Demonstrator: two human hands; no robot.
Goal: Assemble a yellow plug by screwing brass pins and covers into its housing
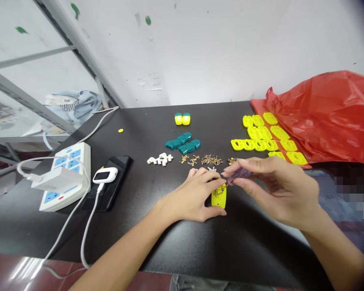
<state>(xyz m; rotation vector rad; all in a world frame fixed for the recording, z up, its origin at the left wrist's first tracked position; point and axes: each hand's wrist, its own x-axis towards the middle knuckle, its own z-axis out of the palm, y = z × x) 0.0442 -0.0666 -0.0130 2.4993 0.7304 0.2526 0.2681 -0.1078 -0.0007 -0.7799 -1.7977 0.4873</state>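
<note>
My left hand (198,196) grips a small yellow plastic housing (220,200) against the dark tabletop, thumb at its near end and fingers around its far side. Between the fingers and thumb of my right hand (276,188) is a screwdriver with a translucent purple handle (240,174). Its tip reaches down into the open housing, where small metal parts show. Fingers partly cover the housing's far end. Just beyond my hands lie piles of brass screws (211,160), brass contact pieces (189,159) and round brass bits (232,161).
White plastic pieces (160,159), teal covers (183,142) and two yellow-and-teal assembled units (182,119) lie farther back. Rows of yellow housings (255,144) sit right, by a red plastic bag (327,117). At left are a power strip (83,157), a phone (118,182) and white cables (86,234).
</note>
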